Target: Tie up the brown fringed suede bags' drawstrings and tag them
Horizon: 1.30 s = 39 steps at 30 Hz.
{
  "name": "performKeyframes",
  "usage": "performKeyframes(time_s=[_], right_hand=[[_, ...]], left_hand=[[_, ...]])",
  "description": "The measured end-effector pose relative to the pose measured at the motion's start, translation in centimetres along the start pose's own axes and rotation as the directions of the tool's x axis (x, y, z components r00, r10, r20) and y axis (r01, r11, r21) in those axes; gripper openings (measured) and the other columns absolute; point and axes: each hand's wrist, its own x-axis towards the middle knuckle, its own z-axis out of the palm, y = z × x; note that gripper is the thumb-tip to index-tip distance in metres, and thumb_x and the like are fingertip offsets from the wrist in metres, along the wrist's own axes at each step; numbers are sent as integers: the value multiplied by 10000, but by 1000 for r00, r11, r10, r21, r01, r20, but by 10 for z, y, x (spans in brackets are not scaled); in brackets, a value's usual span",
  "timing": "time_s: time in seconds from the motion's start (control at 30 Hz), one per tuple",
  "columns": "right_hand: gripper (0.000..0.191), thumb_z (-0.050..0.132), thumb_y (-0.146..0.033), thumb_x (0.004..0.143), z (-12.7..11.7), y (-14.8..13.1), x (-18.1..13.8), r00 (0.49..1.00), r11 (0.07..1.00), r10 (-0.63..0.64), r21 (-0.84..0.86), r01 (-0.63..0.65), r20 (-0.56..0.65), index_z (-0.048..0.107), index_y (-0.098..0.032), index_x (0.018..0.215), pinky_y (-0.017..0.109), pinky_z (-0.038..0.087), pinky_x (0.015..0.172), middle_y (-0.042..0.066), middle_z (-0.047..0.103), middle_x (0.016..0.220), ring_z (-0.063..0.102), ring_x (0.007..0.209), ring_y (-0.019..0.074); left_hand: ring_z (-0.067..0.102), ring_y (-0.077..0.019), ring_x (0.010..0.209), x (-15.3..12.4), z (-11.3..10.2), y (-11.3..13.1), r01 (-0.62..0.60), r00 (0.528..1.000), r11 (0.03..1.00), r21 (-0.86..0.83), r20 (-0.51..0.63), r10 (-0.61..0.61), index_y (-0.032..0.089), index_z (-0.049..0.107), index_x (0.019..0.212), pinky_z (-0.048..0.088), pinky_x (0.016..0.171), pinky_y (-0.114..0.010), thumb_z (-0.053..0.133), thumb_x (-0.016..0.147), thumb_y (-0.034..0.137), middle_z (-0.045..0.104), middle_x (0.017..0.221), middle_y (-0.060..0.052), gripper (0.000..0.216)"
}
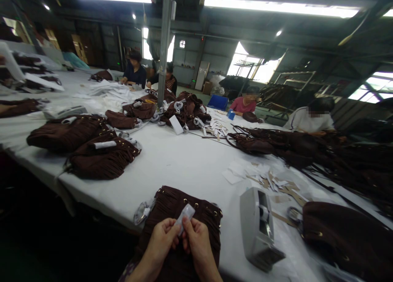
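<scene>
Both my hands meet over a dark brown fringed bag [166, 204] with gold eyelets, which lies at the table's front edge. Between their fingertips is a small piece in whitish, translucent wrapping [188, 210]. My left hand [164, 239] pinches its lower end from the left. From the right, my right hand [196, 237] presses its thumb on the same piece, fingers curled beneath. What is inside the wrapping I cannot make out. A clear-wrapped ring-shaped part [141, 212] sticks out at the bag's upper left side.
To my right stands a grey tape dispenser [253, 228], with another brown bag [346, 233] beyond it. Two brown bags [104, 155] lie at left. Paper scraps [270, 177] and brown straps [260, 138] cover the right side. A post [165, 48] rises mid-table; several people sit across.
</scene>
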Motion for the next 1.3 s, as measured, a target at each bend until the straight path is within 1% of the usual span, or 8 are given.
performKeyframes(time_s=[0.13,0.33,0.8,0.97,1.1,1.17,1.2,1.3], right_hand=[[494,604,-630,684,0,0,0,1000,1000,1,14,-1,0,502,-158,582,161,197,279,-68,434,357,330,263,33],[502,612,-635,672,0,-3,-1,1000,1000,-1,22,1,-9,502,-156,572,164,192,286,-50,465,354,332,266,35],[495,637,-630,648,0,0,-1,999,1000,-6,30,8,-48,527,-150,594,170,181,273,-65,460,395,330,267,28],[517,608,-655,657,4,-6,-5,1000,998,11,61,-10,-9,524,-147,605,160,217,276,-51,484,404,367,271,37],[551,611,-636,669,-33,-30,-21,994,1000,0,7,1,-111,609,-133,893,182,279,302,-14,583,516,474,328,88],[557,654,-591,654,-77,-43,-32,943,990,-108,-118,74,-316,632,-124,958,203,290,330,-20,573,508,451,340,90],[530,659,-580,651,-104,-48,-38,868,974,-188,-202,104,-460,658,-112,900,215,316,361,-11,567,498,454,370,96],[533,609,-594,666,-184,-56,-59,506,899,-409,-429,84,-759,696,-109,869,295,455,584,103,683,769,594,667,199]], left_hand=[[345,-56,357,3,3,-4,7,1000,998,69,-30,-5,133,577,662,234,363,-171,647,655,541,470,424,51,414],[424,-71,425,4,5,-9,-34,999,999,8,-8,34,129,573,719,302,395,-172,619,680,579,565,555,-1,454],[319,-50,377,3,7,-7,25,998,999,-33,50,-23,145,520,608,217,392,-182,624,652,618,451,451,47,486],[273,-47,359,2,10,-5,-25,999,1000,11,24,25,165,483,614,169,379,-183,592,666,639,385,421,77,489],[269,-42,377,1,11,-5,-24,1000,1000,9,20,24,167,481,632,167,376,-174,606,664,616,372,467,86,467],[263,-42,388,-1,10,-8,-1,999,1000,-5,35,1,167,484,647,160,375,-169,611,664,608,367,481,87,459],[259,-41,393,-2,9,-10,10,999,1000,-13,45,-10,166,491,661,159,376,-165,616,662,605,367,486,88,457],[251,-39,407,-2,5,-17,39,997,998,-40,62,-36,164,507,699,169,382,-154,640,654,590,375,504,89,449]])
